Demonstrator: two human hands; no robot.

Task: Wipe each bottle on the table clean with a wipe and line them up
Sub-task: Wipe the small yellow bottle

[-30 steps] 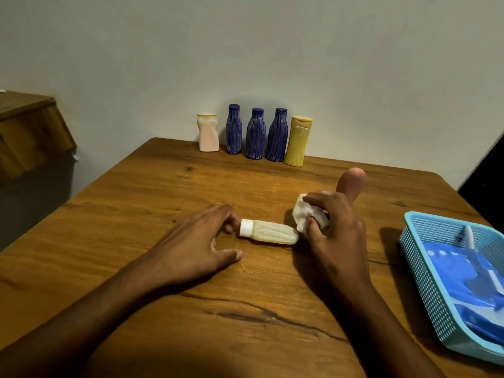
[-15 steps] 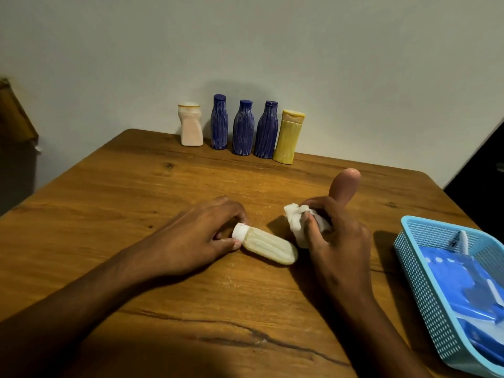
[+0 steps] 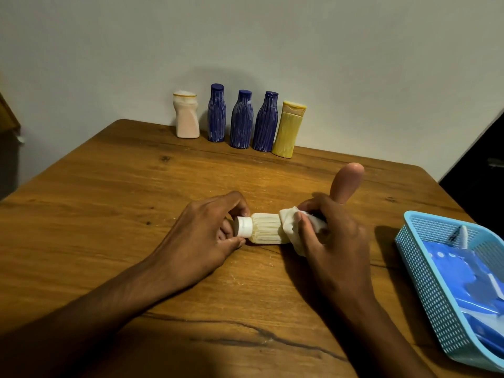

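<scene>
Home room, wooden table [image 3: 136, 186], plain wall [image 3: 354, 64]

A cream bottle [image 3: 266, 228] lies on its side near the middle of the wooden table [image 3: 109, 203], its white cap [image 3: 243, 227] pinched by the left hand [image 3: 203, 236], while the right hand [image 3: 331, 238] presses a white wipe [image 3: 290, 227] around its other end. Along the far edge stand five upright bottles in a row (a pink bottle [image 3: 186, 118], three blue bottles [image 3: 241, 120], a yellow bottle [image 3: 289, 129]). At the right edge sits a light blue basket [image 3: 425, 282] holding a blue packet [image 3: 463, 276], and a tan bottle [image 3: 346, 182] stands just beyond the right hand.
</scene>
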